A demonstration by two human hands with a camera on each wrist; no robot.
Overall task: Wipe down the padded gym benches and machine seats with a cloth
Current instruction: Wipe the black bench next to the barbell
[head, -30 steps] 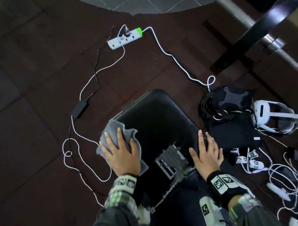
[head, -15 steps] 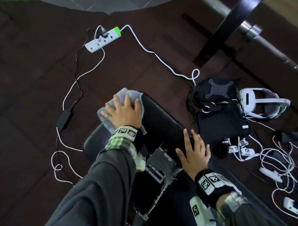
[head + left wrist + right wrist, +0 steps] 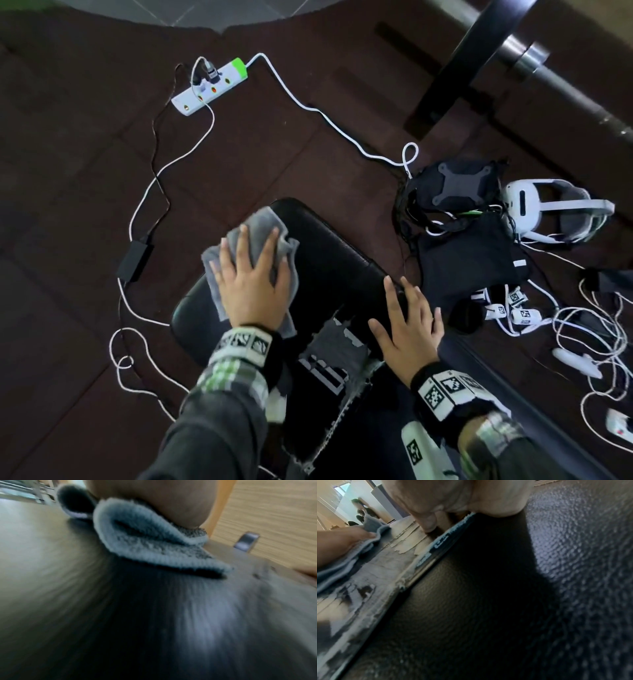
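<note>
A black padded bench (image 3: 329, 260) runs from the middle of the head view toward me, its cover torn and peeling near my wrists (image 3: 339, 356). My left hand (image 3: 251, 277) lies flat with spread fingers on a grey cloth (image 3: 263, 222), pressing it onto the bench's far left part. The left wrist view shows the cloth (image 3: 154, 545) folded under the palm on the blurred pad (image 3: 154, 615). My right hand (image 3: 409, 318) rests flat on the bench's right edge, fingers straight, holding nothing. In the right wrist view its palm (image 3: 496, 497) sits on the textured pad (image 3: 488, 601).
On the dark floor lie a white power strip (image 3: 209, 86), white cables (image 3: 308, 106) and a black adapter (image 3: 132, 260) left of the bench. Right of it sit a black bag (image 3: 469, 260), a white headset (image 3: 555, 209) and more cables. A barbell (image 3: 534, 65) crosses top right.
My left hand slid the cloth from the bench's near left side out to its far end, then drew back slightly. The right hand stayed on the right edge.
</note>
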